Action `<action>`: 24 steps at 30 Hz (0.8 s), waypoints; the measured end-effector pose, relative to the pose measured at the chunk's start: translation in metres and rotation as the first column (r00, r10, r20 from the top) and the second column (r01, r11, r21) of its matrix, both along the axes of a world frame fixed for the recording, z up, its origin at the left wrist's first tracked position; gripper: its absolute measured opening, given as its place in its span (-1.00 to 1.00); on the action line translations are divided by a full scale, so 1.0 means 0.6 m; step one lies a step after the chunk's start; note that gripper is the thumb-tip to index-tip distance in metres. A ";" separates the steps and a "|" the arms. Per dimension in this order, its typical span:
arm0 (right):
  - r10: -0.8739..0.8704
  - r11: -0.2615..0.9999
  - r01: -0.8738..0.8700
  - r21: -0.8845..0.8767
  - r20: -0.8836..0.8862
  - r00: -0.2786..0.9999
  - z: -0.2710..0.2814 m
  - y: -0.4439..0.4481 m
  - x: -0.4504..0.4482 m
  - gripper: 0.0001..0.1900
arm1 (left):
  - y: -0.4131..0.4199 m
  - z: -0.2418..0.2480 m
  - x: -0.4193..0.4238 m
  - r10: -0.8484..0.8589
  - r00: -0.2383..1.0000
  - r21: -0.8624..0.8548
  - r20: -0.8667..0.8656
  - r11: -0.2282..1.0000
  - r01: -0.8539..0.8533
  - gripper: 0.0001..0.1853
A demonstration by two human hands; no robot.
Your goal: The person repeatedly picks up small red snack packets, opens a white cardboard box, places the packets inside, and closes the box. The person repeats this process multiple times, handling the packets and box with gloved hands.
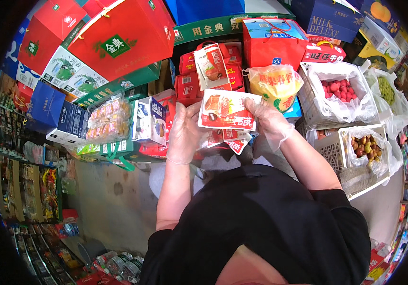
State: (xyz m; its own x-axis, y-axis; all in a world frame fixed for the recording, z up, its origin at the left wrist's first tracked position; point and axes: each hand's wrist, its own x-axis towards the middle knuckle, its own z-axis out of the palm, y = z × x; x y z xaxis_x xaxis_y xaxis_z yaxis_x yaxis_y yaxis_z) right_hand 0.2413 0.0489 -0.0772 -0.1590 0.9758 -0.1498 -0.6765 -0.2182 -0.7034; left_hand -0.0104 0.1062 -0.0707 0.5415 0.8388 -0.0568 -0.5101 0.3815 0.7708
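A flat red and white snack packet (229,109) is held up in front of my chest. My right hand (269,115), in a clear plastic glove, pinches its upper right corner. My left hand (187,129), gloved the same way, is at the packet's left edge with its fingers partly behind it; whether it grips is unclear. Below are several similar red and white packets (238,144), partly covered by the held one. Just beyond, an upright red and white packet or box (213,67) leans on red cartons (187,83).
A yellow printed bag (276,87) stands right of the packet. Further right are white plastic baskets of red fruit (305,80) and brownish fruit (327,151). To the left are a carton with a blue label (149,121), wrapped snacks (106,117) and large red gift boxes (118,46).
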 end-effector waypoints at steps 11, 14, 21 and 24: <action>0.115 0.993 -0.101 -0.067 0.243 0.963 0.018 -0.011 0.004 -0.51 | 0.005 -0.040 0.033 0.621 0.661 0.541 -0.421 0.757 -0.367 -0.81; 0.085 0.996 -0.074 -0.056 0.251 0.964 0.026 -0.012 -0.004 -0.51 | -0.003 -0.028 0.039 0.796 0.507 0.860 -0.331 0.475 -0.186 -0.71; 0.201 0.925 -0.376 -0.046 0.902 0.383 0.098 0.025 0.028 -0.56 | 0.015 0.031 0.012 0.288 0.784 0.522 -0.549 0.851 0.054 -0.13; 0.201 0.880 -0.469 -0.077 0.954 0.222 0.123 0.045 0.022 -0.52 | 0.007 0.074 0.026 -0.260 0.755 0.173 -0.601 0.881 0.441 -0.31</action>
State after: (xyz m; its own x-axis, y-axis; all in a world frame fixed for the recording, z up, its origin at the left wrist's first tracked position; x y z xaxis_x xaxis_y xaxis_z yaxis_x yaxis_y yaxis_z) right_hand 0.2546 0.0757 -0.0034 -0.3651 0.8910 -0.2698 0.5537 -0.0252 -0.8323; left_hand 0.0051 0.1101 -0.0265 0.7516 0.6201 -0.2248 0.1563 0.1636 0.9741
